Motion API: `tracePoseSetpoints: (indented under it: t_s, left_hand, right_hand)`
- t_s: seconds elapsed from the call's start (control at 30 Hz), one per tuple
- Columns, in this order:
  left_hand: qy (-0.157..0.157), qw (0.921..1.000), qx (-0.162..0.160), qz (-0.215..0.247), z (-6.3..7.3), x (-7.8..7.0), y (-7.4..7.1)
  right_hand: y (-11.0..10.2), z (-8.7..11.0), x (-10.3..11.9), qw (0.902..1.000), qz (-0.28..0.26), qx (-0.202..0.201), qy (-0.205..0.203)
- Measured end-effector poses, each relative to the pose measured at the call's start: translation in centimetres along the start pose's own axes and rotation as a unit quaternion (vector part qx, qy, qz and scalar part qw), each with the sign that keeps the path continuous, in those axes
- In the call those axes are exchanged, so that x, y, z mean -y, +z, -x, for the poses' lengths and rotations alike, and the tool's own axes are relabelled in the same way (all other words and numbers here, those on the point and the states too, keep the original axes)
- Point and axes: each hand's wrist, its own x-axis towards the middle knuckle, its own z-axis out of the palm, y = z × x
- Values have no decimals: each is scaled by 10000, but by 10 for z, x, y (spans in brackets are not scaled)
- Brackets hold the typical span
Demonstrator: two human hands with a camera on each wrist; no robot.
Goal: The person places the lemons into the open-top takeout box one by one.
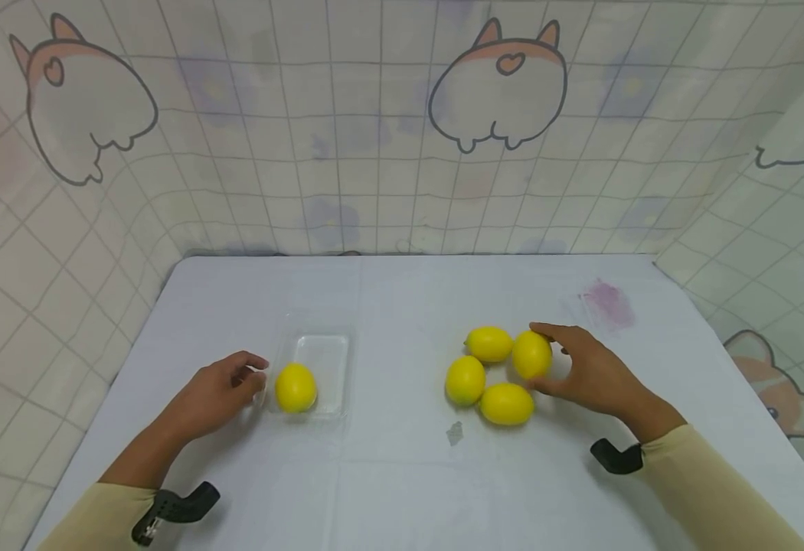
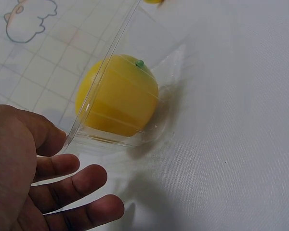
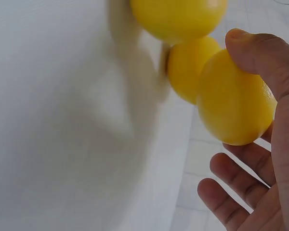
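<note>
My right hand (image 1: 591,375) pinches a yellow lemon (image 1: 532,354) between thumb and fingers, at the right of a small lemon group. In the right wrist view the thumb lies on one side of this lemon (image 3: 236,98), and the other fingers are spread below it. Beside it are three more lemons: one behind (image 1: 488,344), one at the left (image 1: 465,380) and one in front (image 1: 507,404). On the left, my left hand (image 1: 212,394) holds the rim of a clear plastic container (image 2: 89,98) at the thumb; its index finger is hidden. One lemon (image 1: 295,388) sits inside that container.
A white cloth covers the table (image 1: 395,497), with a pink stain (image 1: 607,304) at the back right and a small grey mark (image 1: 455,433) before the lemons. Patterned curtains (image 1: 374,138) enclose the back and both sides.
</note>
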Motion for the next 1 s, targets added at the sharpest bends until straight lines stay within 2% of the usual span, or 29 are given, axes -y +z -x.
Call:
tracePoseSetpoints:
  t_s: [0.4, 0.77, 1.0]
  left_hand:
    - [0, 10000, 23, 21, 0, -3, -1]
    - [45, 10000, -12, 43, 0, -1, 0]
    - [-17, 10000, -46, 31, 1, -2, 0]
  right_hand:
    - [-6, -12, 24, 9997, 2, -35, -235]
    - [3, -27, 46, 9979, -298, -83, -564]
    - [8, -32, 58, 9971, -434, -65, -619]
